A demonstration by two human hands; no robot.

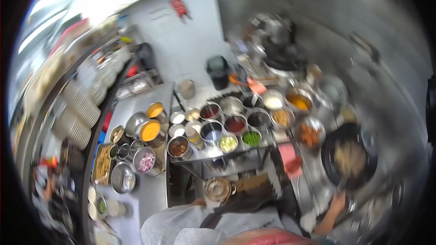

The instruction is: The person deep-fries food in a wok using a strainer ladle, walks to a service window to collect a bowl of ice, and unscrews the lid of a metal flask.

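My right hand (336, 203) is at the lower right, closed around a handle that reaches the near rim of a black wok (327, 165). Blur hides whether that handle belongs to the wok or to a tool in it. Pale brown food (349, 159), smeared by motion, lies in the wok. Only a small patch of my left hand (198, 202) shows at the bottom, beside my grey shirt and the steel counter's edge; its fingers are hidden. Near it stands a round pot (217, 189) with brownish contents.
Steel pots of sauces, chopped greens (251, 138) and other ingredients crowd the middle table. A bowl of orange-brown pieces (310, 132) stands left of the wok, by a pink cloth (289, 159). On the left counter are a bowl of chopped onion (146, 161) and stacked plates on a shelf.
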